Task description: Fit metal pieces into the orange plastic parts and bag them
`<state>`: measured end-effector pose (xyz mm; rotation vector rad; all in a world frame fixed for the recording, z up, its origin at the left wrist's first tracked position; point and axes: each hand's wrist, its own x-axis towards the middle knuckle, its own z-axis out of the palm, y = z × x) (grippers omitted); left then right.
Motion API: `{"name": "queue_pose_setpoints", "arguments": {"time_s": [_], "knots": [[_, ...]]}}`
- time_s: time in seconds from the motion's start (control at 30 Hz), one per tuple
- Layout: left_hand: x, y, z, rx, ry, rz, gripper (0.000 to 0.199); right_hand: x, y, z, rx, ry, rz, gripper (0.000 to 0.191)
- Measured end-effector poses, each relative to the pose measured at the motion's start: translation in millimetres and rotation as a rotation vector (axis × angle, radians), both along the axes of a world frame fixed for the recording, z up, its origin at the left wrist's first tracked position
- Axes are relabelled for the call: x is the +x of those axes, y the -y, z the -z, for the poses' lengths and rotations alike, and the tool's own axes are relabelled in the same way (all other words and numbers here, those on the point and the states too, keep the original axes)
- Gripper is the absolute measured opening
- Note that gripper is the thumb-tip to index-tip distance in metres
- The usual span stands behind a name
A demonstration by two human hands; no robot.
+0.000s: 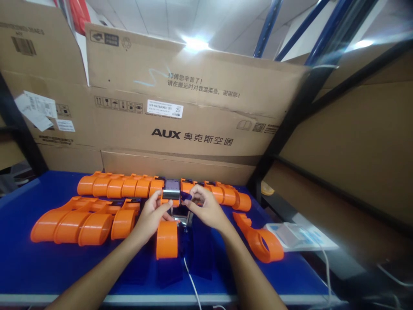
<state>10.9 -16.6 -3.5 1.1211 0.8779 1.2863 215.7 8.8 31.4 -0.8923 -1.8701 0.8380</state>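
Near the middle of the blue table my left hand [154, 214] is closed on the side of an orange plastic part with a flat grey panel [171, 188]. Opposite it, my right hand [204, 207] pinches a small dark blue, film-like piece [185, 196] between thumb and fingers, right beside the grey panel. Just below both hands lies a shiny metallic thing [182, 218], partly hidden by my fingers. Closer to me stands an orange curved holder [167, 241] with a rounded front. A white cable [192, 280] runs from there toward the table's front edge.
Orange holders line the back [114, 187] and the left of the table [71, 221]. One orange holder [267, 245] lies at right, beside a white-and-blue packet [297, 236]. Behind stands a large cardboard sheet [193, 116]; a dark rack post [274, 146] rises at right.
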Motion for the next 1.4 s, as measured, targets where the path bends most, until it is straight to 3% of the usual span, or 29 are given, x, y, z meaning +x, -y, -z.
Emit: {"name": "queue_pose_setpoints", "arguments": {"time_s": [0.23, 0.77, 1.4], "knots": [[0.5, 0.2, -2.4, 0.021, -0.019, -0.016, 0.054, -4.3, 5.8, -3.5, 0.086, 0.145, -0.016, 0.019], [0.6, 1.4, 0.6, 0.079, -0.054, 0.029, 0.050, -2.6, 13.2, -11.7, 0.163, 0.264, -0.025, 0.020], [0.5, 0.8, -2.5, 0.083, -0.061, 0.015, 0.053, -4.1, 8.2, -8.1, 0.223, 0.280, -0.028, 0.029]]}}
